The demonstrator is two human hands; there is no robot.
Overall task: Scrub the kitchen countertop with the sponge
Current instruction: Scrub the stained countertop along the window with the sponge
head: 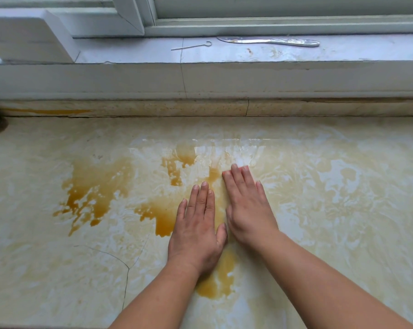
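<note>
Hands, left hand (197,224) and right hand (247,205), press flat on countertop (343,198).

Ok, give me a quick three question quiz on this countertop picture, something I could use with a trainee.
1. True or false: the left hand lies flat with fingers straight on the countertop.
2. What lies on the window ledge? A) a sponge B) a metal knife and a thin wire pin C) a cup
3. Fill in: the brown spill lies mostly to the ___ of both hands.

Key: 1 true; 2 B; 3 left. The right hand also lies flat; no sponge is in view.
</note>
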